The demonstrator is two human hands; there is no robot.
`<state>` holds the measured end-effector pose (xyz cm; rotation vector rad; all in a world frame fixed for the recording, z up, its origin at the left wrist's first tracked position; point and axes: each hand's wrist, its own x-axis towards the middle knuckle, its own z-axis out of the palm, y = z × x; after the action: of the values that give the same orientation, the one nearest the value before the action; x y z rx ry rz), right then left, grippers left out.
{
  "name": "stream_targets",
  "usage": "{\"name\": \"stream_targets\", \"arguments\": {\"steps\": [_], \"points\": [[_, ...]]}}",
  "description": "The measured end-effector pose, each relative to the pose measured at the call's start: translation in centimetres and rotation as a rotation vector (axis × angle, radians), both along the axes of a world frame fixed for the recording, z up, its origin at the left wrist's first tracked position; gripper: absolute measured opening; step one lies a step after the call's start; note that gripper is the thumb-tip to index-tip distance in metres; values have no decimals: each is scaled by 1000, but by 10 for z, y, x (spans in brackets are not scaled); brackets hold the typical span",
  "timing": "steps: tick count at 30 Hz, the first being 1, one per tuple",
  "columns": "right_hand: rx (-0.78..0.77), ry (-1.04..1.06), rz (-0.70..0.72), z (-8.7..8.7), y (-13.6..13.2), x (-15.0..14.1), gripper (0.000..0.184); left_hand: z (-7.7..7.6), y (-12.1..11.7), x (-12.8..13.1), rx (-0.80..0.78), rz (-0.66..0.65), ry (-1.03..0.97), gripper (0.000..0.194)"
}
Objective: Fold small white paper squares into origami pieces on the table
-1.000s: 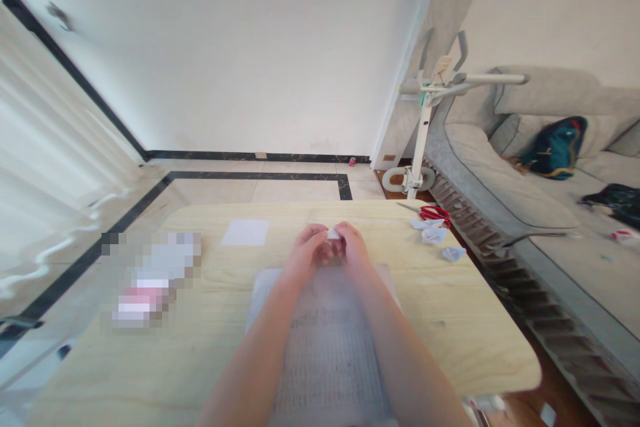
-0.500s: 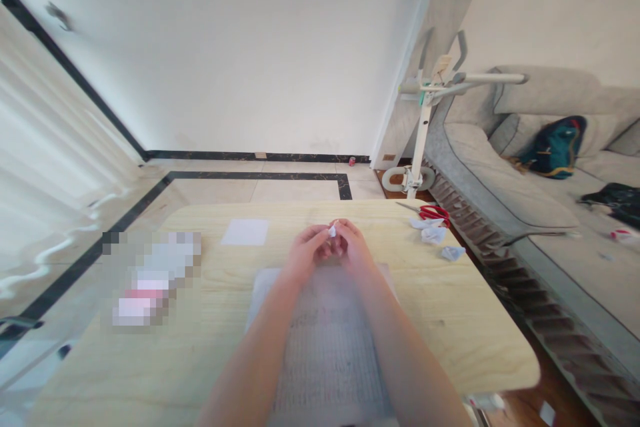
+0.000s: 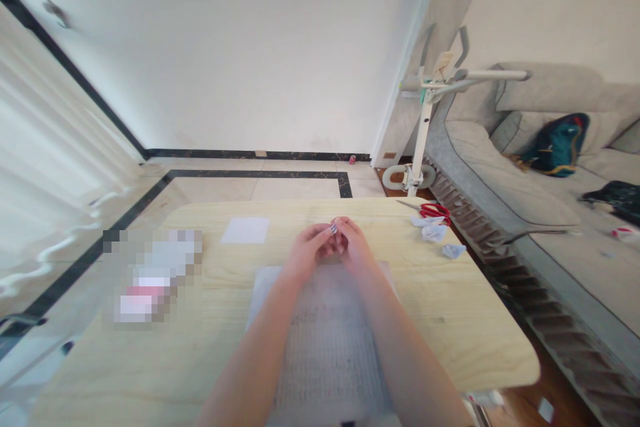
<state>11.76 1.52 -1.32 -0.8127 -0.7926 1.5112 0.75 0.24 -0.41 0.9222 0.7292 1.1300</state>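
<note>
My left hand (image 3: 309, 251) and my right hand (image 3: 351, 245) meet above the far end of a grey gridded mat (image 3: 325, 340) on the light wooden table (image 3: 225, 320). Together their fingertips pinch a tiny piece of white paper (image 3: 333, 229), mostly hidden between the fingers. Both hands have curled, closed fingers.
A white paper square (image 3: 245, 230) lies beyond my left hand. Red-handled scissors (image 3: 433, 210) and crumpled paper scraps (image 3: 434, 233) sit at the table's far right. A blurred-out object (image 3: 153, 273) is at the left. A grey sofa (image 3: 530, 180) with a teal bag (image 3: 556, 145) stands to the right.
The paper piece shows less between the fingertips than before, as my fingers have closed tighter around it. Both hands have stayed in about the same place.
</note>
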Motion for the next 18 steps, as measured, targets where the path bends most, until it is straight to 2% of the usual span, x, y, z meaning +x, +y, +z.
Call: {"name": "stream_targets", "arguments": {"steps": [9,14,18], "points": [[17,-12,19,2,-2,1,24,-7,2,-2,-87,50,-31,29],[42,20,66,7,-6,-1,20,-8,2,-1,-95,10,-64,30],[29,-43,11,4,-4,-2,25,-8,2,0,-104,5,-68,32]]}}
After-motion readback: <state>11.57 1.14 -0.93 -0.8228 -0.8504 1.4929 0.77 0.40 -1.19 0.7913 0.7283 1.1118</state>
